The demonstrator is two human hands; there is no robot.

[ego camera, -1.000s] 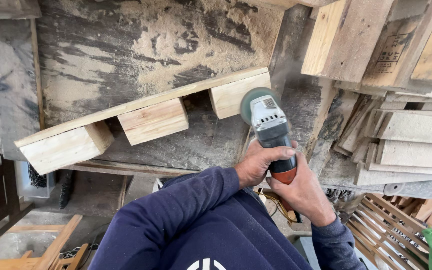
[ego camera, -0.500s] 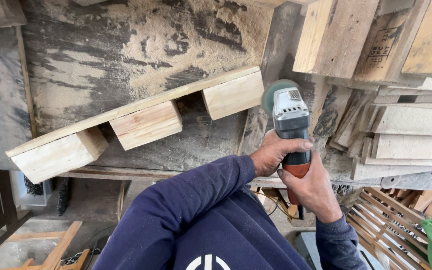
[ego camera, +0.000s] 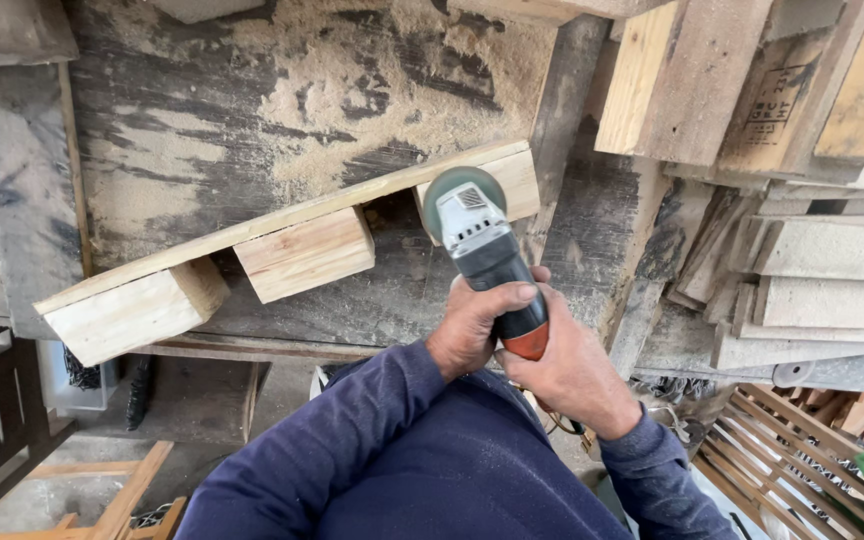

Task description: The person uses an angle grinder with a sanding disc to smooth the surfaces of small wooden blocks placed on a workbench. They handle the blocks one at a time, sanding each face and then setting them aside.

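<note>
We see the scene in even, soft daylight, bright without being harsh. The light seems to fall from above and slightly right: the pale block ends of the wooden piece [ego camera: 292, 250] glow, while short shadows sit beneath them on the dusty desk [ego camera: 252, 110]. No glare anywhere — even the grinder [ego camera: 487, 255] and its grey metal head show only a dull sheen. Both hands, left hand [ego camera: 477, 325] and right hand [ego camera: 572, 375], are crisp, with no motion blur. The lower left corner falls into dimness. Straight boards bow slightly near the frame's edges — a wide lens — and the dark blue sleeve [ego camera: 372, 450] close to us looks a little soft.
</note>
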